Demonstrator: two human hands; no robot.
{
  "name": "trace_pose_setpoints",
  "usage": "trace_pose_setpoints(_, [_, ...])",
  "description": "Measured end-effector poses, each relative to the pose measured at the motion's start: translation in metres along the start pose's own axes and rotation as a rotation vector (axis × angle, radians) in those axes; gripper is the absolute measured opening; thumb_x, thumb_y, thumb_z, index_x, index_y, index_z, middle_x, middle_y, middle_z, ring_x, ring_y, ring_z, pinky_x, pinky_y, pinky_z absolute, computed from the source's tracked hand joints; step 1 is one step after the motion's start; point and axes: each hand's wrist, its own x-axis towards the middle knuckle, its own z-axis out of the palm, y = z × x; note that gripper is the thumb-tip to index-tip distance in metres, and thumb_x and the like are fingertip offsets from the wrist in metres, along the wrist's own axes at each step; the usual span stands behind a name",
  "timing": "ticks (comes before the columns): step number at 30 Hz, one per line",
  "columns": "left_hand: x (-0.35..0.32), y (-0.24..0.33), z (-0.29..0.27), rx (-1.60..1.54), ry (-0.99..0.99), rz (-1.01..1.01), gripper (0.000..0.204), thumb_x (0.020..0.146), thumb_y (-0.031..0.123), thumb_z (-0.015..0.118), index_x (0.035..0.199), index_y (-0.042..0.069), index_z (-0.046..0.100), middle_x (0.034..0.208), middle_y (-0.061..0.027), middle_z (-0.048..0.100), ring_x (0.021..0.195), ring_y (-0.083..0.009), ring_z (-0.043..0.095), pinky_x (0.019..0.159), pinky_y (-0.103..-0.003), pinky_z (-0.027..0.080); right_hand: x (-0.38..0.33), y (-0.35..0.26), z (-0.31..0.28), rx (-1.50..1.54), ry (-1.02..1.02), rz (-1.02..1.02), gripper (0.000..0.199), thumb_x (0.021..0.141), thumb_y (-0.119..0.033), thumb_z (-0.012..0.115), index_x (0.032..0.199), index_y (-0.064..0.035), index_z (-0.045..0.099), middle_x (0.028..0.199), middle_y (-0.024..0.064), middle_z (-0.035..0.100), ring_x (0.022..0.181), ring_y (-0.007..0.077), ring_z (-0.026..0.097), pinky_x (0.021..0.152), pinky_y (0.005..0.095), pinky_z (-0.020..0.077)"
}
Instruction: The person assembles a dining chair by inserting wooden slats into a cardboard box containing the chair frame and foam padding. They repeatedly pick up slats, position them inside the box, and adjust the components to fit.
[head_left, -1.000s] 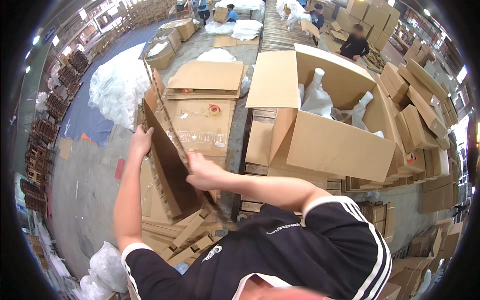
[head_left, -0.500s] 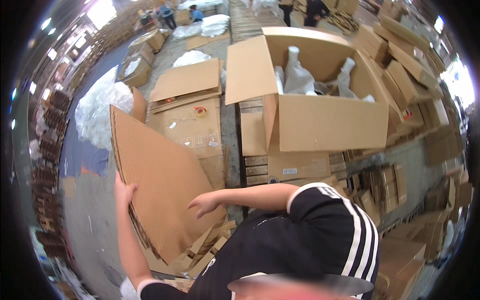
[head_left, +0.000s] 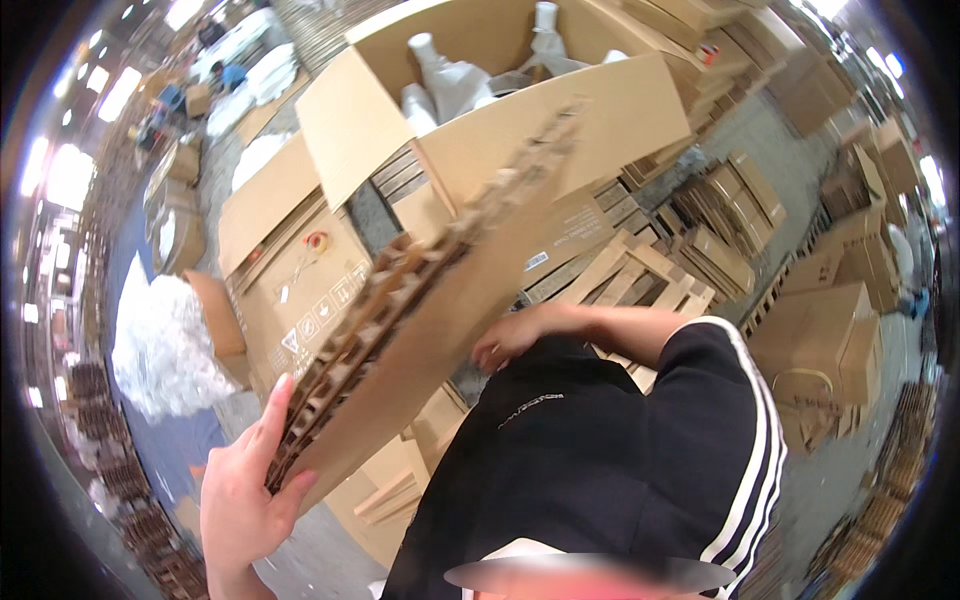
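A grey concrete floor (head_left: 850, 480) carries wooden pallets (head_left: 640, 275), stacks of flattened cardboard (head_left: 735, 215), a large open cardboard box (head_left: 600, 120) on a pallet, flat printed cartons (head_left: 310, 290) and a heap of clear plastic wrap (head_left: 165, 345).

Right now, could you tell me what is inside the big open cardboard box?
The big open cardboard box holds white plastic-wrapped bundles; its lower contents are hidden behind its front wall.

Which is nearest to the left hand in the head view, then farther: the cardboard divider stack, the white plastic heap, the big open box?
1. Cardboard divider stack: held in the left hand.
2. White plastic heap: up and left, on the floor.
3. Big open box: at the top, behind the stack.
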Motion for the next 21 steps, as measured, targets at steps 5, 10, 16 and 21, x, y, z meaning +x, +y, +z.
trace_pose_setpoints(5, [0.082,0.052,0.011,0.036,-0.105,0.304,0.104,0.07,-0.005,0.081,0.167,0.008,0.045,0.127,-0.0271,0.073,0.116,-0.0497,0.07,0.097,-0.044,0.055,0.002,0.018,0.042,-0.107,0.247,-0.2,0.07,0.106,-0.052,0.067,0.156,-0.0041,0.058,0.14,0.0101,0.073,0.119,0.0222,0.07,0.098,0.0351,0.0576])
trace_pose_setpoints(10, [0.158,0.081,0.021,0.068,-0.167,0.478,0.105,0.075,-0.003,0.082,0.17,0.018,0.043,0.14,-0.0267,0.069,0.13,-0.0474,0.065,0.107,-0.045,0.052,-0.105,0.063,0.038,0.477,0.95,-0.07,0.063,0.1,-0.048,0.077,0.144,-0.0031,0.069,0.138,0.0141,0.074,0.122,0.0278,0.07,0.103,0.0439,0.0575])
trace_pose_setpoints(16, [0.386,0.151,0.102,0.125,0.022,0.565,0.103,0.086,0.012,0.08,0.175,0.025,0.028,0.139,-0.0244,0.07,0.129,-0.0461,0.066,0.109,-0.049,0.053,-0.161,0.155,-0.12,0.858,1.389,0.056,0.041,0.099,-0.04,0.072,0.131,-0.014,0.075,0.112,0.0037,0.076,0.102,0.0185,0.069,0.076,0.039,0.0561])
trace_pose_setpoints(21, [0.571,0.121,0.247,0.735,0.209,0.515,0.089,0.098,0.011,0.065,0.176,0.026,0.023,0.172,-0.0196,0.042,0.157,-0.0423,0.041,0.122,-0.062,0.042,-0.065,0.162,-0.192,1.088,1.209,-0.197,0.069,0.099,-0.032,0.078,0.16,-0.0198,0.05,0.159,0.0051,0.058,0.149,0.0255,0.052,0.116,0.0582,0.0444])
